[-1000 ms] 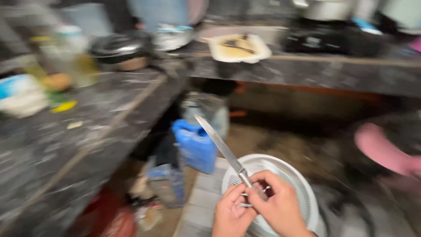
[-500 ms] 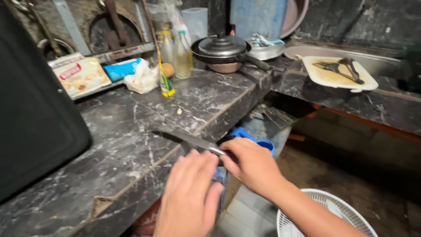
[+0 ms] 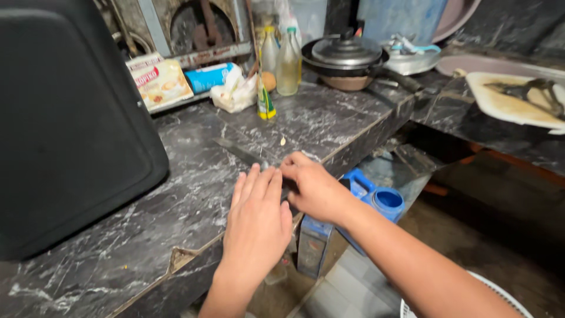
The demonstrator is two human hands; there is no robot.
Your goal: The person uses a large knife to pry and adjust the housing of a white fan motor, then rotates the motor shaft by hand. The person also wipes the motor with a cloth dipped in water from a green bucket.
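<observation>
on the dark marbled surface (image 3: 176, 206) a knife (image 3: 244, 154) lies flat, blade pointing away to the left; its handle end sits under the right hand (image 3: 315, 188), whose grip is closed loosely on it; the left hand (image 3: 256, 218) rests flat and open just beside; the handle itself is hidden by fingers; half a second ago the blade was tilted higher, now it is down.

Black board (image 3: 70, 123) left; bottles (image 3: 287, 56) behind.
</observation>
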